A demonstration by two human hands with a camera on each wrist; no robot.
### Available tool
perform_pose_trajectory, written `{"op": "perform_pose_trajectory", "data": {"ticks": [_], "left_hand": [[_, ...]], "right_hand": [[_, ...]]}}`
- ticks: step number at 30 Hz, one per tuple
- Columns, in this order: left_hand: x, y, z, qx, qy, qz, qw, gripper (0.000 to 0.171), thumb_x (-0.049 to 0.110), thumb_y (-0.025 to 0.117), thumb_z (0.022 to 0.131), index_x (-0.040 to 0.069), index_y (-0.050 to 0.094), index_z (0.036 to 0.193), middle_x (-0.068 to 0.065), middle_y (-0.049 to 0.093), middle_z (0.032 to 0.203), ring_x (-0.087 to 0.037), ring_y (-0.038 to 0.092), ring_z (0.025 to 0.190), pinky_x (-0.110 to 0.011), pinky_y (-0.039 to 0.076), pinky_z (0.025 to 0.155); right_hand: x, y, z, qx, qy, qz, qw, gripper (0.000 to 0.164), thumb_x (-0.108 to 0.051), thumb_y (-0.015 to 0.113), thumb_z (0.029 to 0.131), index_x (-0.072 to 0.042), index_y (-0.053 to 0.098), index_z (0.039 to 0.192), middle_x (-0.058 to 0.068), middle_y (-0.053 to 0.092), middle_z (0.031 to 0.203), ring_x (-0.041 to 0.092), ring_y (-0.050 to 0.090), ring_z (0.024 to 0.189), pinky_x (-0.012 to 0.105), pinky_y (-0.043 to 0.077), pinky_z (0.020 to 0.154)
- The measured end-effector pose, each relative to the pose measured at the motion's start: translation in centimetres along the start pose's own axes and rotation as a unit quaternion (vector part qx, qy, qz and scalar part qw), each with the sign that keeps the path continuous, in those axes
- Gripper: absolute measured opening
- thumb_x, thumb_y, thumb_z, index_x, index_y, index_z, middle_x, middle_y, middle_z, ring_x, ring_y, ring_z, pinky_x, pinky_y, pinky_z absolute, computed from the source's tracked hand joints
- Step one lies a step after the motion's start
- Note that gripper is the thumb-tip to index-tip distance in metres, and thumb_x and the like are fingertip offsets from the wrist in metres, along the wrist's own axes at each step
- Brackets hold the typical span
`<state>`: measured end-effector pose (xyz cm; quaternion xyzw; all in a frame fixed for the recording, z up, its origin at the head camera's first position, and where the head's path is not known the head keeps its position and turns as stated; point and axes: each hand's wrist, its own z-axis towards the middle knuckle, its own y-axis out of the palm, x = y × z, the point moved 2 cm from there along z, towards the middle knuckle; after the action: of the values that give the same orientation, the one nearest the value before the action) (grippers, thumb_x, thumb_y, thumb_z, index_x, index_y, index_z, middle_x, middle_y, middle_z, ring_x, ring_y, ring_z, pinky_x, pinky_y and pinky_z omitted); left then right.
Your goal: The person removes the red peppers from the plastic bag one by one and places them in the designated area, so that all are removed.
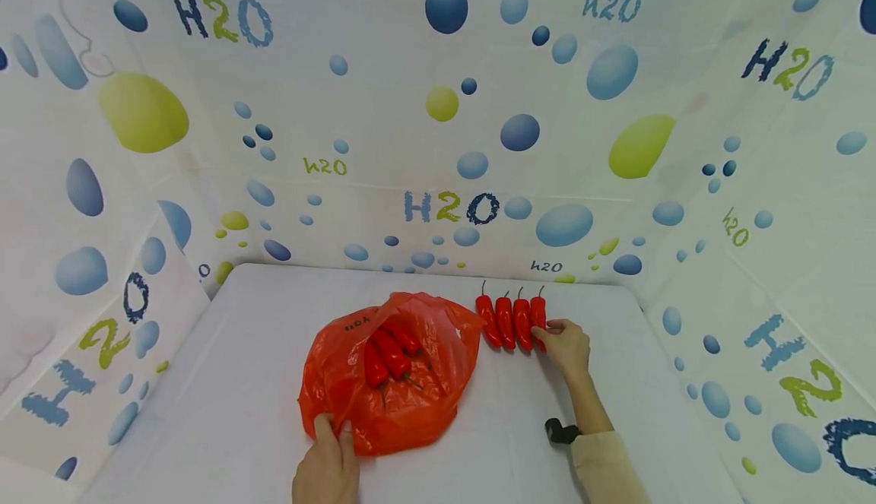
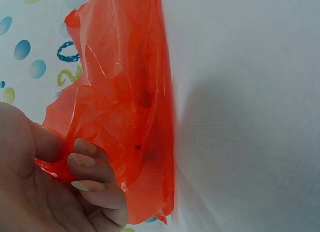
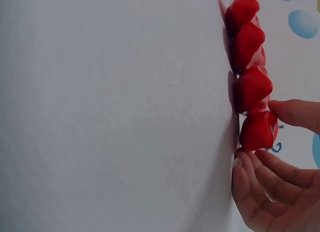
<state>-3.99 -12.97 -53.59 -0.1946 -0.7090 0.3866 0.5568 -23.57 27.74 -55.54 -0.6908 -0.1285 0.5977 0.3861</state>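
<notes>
My left hand [image 1: 327, 467] pinches the near rim of a red plastic bag [image 1: 417, 432], thumb and curled fingers closed on the film. The bag lies open on the table, and a few red chili peppers [image 1: 391, 356] with green stems show through its mouth. To the right of the bag, several more chili peppers form a neat side-by-side row, stems pointing away. My right hand [image 1: 568, 346] holds the rightmost chili pepper [image 3: 257, 131] of that row between thumb and fingers. In the right wrist view its fingertips rest against the table, and this pepper sits close beside its neighbour [image 3: 254, 90].
A white table [image 1: 239, 382] carries everything. White curtains [image 1: 383, 93] printed with blue and green drops and H2O lettering rise at the back and both sides. A black wrist camera [image 1: 563, 432] is strapped on the right wrist.
</notes>
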Motion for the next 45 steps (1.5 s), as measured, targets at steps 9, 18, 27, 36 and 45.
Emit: {"op": "perform_pose_trajectory", "data": {"ticks": [9,18,27,36,45], "left_hand": [[-0.2,0.1,0.0,0.014,0.013,-0.004,0.9998,0.030,0.026,0.046,0.111,-0.001,0.040,0.122,-0.007,0.053,0.062,-0.030,0.058,0.054,-0.042,0.040,0.049],[-0.1,0.0,0.0,0.003,0.006,-0.002,1.0000,0.032,0.028,0.045,0.111,-0.002,0.041,0.122,-0.006,0.050,0.062,-0.026,0.054,0.052,-0.039,0.039,0.050],[0.0,0.1,0.1,0.014,0.018,-0.006,0.9997,0.030,0.026,0.047,0.111,-0.002,0.041,0.122,-0.007,0.051,0.061,-0.028,0.055,0.052,-0.040,0.038,0.049],[0.0,0.3,0.2,-0.014,0.002,-0.004,0.9999,0.032,0.028,0.044,0.111,-0.002,0.039,0.123,-0.004,0.046,0.063,-0.022,0.048,0.052,-0.034,0.036,0.051],[-0.2,0.3,0.2,-0.012,0.002,-0.003,0.9999,0.036,0.032,0.041,0.113,-0.002,0.039,0.123,-0.004,0.047,0.062,-0.021,0.049,0.051,-0.035,0.037,0.051]], "right_hand": [[0.2,0.0,0.3,-0.023,-0.012,-0.018,1.000,0.049,-0.027,0.078,0.093,0.006,0.065,0.126,0.024,0.073,0.111,0.037,0.072,0.096,0.041,0.060,0.075],[0.4,0.2,0.3,-0.036,0.001,-0.007,0.999,0.051,-0.027,0.076,0.094,0.006,0.063,0.131,0.026,0.070,0.120,0.040,0.069,0.106,0.044,0.060,0.083],[0.1,-0.1,0.1,-0.047,0.010,-0.005,0.999,0.055,-0.030,0.073,0.096,0.004,0.059,0.137,0.026,0.065,0.129,0.040,0.066,0.111,0.046,0.058,0.087],[-2.1,-1.2,-0.7,-0.043,-0.024,0.007,0.999,0.055,-0.031,0.072,0.098,0.001,0.059,0.140,0.025,0.062,0.137,0.041,0.060,0.122,0.052,0.056,0.093],[-5.2,-2.5,-2.4,-0.015,-0.071,0.032,0.997,0.049,-0.034,0.073,0.098,-0.004,0.064,0.136,0.021,0.067,0.132,0.039,0.064,0.120,0.050,0.058,0.090]]}}
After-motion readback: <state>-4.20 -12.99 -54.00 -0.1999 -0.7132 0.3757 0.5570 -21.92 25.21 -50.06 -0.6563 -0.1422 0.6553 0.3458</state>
